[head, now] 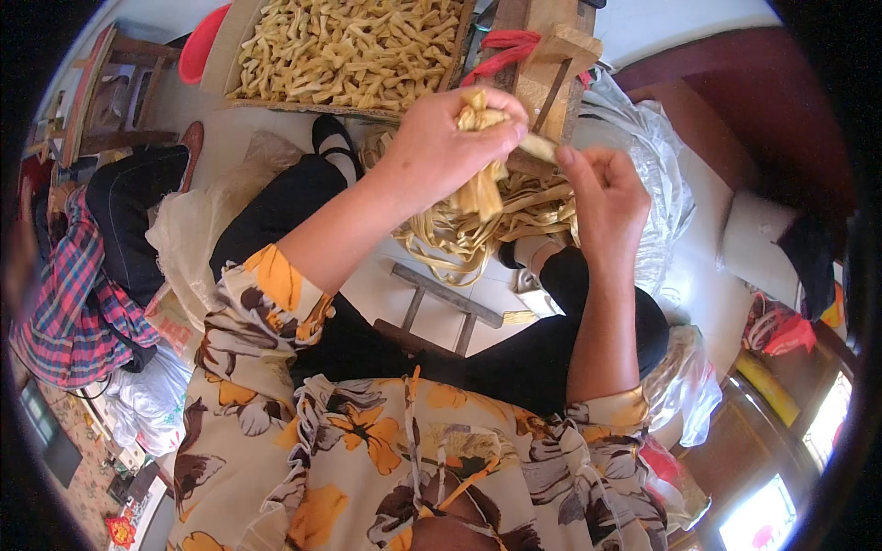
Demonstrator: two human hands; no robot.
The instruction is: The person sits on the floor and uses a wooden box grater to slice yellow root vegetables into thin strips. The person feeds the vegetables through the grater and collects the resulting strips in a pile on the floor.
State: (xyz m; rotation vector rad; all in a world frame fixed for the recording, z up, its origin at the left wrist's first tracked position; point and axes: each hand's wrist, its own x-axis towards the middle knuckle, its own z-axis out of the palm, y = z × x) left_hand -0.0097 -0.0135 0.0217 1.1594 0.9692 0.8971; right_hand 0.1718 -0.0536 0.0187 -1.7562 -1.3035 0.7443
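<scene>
My left hand holds several knotted pieces of a pale yellow, strip-like dried material, its thumb and forefinger near a short flat strip. The other end of that strip is pinched between thumb and forefinger of my right hand. Just beyond the hands stands a wooden stand with a thin upright blade or bar. Beneath the hands lies a loose heap of long tan strips. A cardboard box full of small knotted pieces sits beyond my left hand.
A red cloth strip is tied on the wooden stand. Clear plastic sheeting lies at the right. A low wooden stool frame is between my legs. At the left sits another person in a plaid garment, near a wooden chair.
</scene>
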